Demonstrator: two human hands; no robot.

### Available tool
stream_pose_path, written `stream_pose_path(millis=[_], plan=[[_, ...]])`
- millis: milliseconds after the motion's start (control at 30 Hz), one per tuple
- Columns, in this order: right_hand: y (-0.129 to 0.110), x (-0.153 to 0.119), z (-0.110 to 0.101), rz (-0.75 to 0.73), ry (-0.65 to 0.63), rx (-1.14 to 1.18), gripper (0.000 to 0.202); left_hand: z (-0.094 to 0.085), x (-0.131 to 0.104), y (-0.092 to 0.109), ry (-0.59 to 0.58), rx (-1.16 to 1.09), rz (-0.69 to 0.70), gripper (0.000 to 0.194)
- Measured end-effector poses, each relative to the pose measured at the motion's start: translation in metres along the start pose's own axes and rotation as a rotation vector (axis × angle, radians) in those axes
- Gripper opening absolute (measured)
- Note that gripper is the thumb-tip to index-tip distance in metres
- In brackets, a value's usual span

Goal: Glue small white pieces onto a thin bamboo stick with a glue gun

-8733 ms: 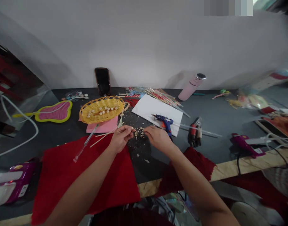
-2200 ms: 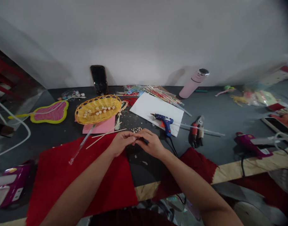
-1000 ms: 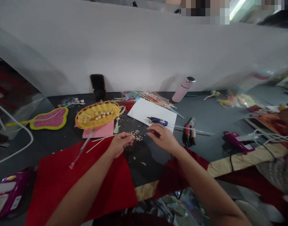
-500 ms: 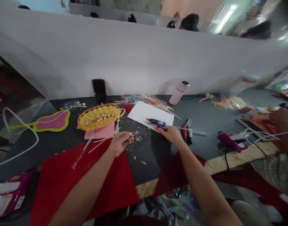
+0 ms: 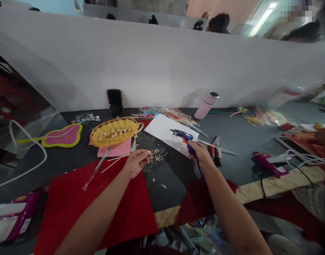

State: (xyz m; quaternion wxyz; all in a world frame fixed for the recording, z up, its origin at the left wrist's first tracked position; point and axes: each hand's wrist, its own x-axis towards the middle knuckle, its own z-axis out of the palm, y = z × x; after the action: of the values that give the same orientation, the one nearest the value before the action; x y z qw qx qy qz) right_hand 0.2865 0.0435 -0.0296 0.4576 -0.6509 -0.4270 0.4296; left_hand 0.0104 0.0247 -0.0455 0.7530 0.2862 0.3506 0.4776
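The right hand is clamping its fingers around the handle of a blue glue gun, which is sitting above the white board, its nozzle pointing left and its dark cord hanging toward the near side. A clear stick is extending to the right behind the gun. The left hand is holding thumb and fingertips pressed together at the left edge of a scatter of small pale pieces; whether a piece is sitting between them cannot be told. These pieces are lying on the dark table, left of the gun and nearer. A yellow basket is standing far left of the left hand, carrying pale clusters. A red cloth is lying near left, partly under the left forearm. Pliers are lying just right of the right hand.
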Motion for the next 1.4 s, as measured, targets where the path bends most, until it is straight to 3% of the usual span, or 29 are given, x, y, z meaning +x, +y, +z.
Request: stream_pose_path(millis=[100, 167, 367, 567, 1033, 1400], plan=[[-0.01, -0.008, 0.008, 0.032, -0.135, 0.333, 0.028, 0.001, 0.0, 0.002, 0.012, -0.016, 0.012, 0.019], [-0.017, -0.016, 0.014, 0.014, -0.173, 0.406, 0.026, 0.0, 0.0, 0.003, 0.004, -0.02, 0.032, 0.019], [-0.017, -0.036, 0.033, -0.143, -0.411, 0.363, 0.031, -0.003, 0.002, 0.004, 0.012, -0.037, 0.059, 0.016], [-0.005, -0.048, 0.036, -0.259, -0.657, 0.185, 0.032, -0.003, 0.003, 0.003, 0.056, -0.034, 0.048, 0.016], [0.001, -0.051, 0.038, -0.244, -0.773, 0.171, 0.032, -0.003, 0.003, 0.001, 0.055, -0.05, 0.015, 0.014], [-0.001, -0.048, 0.043, -0.207, -0.659, 0.349, 0.028, 0.001, -0.001, 0.002, 0.041, 0.017, -0.007, 0.014]])
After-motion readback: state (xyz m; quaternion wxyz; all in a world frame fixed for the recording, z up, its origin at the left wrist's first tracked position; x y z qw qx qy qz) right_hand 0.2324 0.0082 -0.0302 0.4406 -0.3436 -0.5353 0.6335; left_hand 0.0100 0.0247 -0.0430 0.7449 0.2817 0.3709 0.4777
